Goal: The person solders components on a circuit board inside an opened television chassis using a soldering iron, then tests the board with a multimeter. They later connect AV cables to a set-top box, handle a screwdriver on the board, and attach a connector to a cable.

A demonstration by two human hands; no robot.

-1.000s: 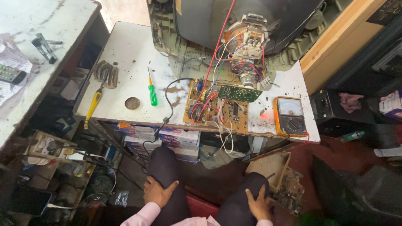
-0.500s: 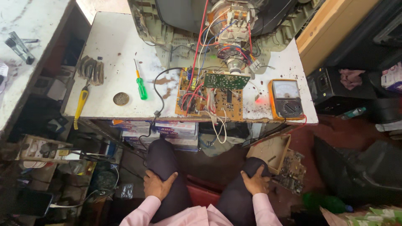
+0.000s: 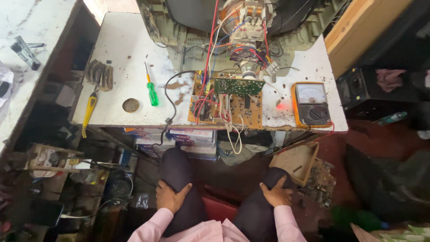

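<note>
Item, seated pause: your left hand [image 3: 172, 196] and right hand [image 3: 277, 193] lie flat and empty on your knees, the circuit board [image 3: 225, 101] at the table's [image 3: 125, 58] near edge, screwdriver [image 3: 152, 91] to its left, so reach slowly past the loose wires [image 3: 233, 130].

Left hand [image 3: 171, 197] and right hand [image 3: 276, 195] rest on thighs.

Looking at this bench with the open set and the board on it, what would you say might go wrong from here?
The circuit board sits at the table's front edge, with white wires dangling over it above the knees; a snag might pull it off. A red light glows beside the multimeter, so parts may be live. Both the left hand and right hand rest on the thighs, away from the bench.
</note>
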